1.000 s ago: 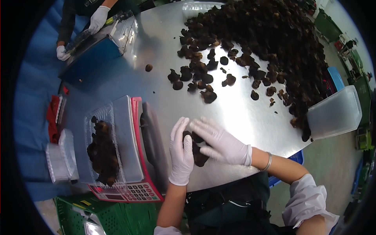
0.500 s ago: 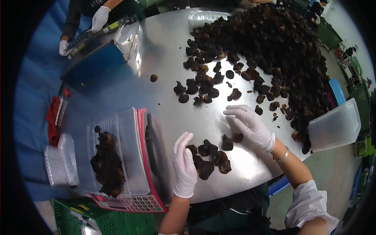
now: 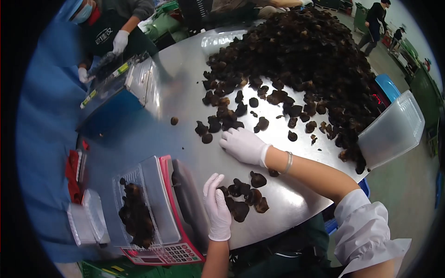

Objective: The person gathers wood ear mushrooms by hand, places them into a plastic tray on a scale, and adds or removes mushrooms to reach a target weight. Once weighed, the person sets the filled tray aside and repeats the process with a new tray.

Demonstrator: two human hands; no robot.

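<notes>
My left hand, in a white glove, is held upright on its edge with fingers together and slightly curved, against the left side of a small group of dark brown fungus pieces. My right hand, gloved too, lies palm down on the metal table, its fingertips at the lower edge of some scattered dark pieces. Whether anything is under its fingers is hidden. A large heap of the same pieces covers the far right. On the scale a clear tray holds more pieces.
A co-worker's gloved hands are at a second scale at the upper left. Empty clear trays stand at the lower left. A translucent bin leans against the heap's right side. Other people stand in the background.
My right hand has moved away from the small group, up and left to the scattered pieces. My left hand stays beside the group. The camera view has shifted slightly.
</notes>
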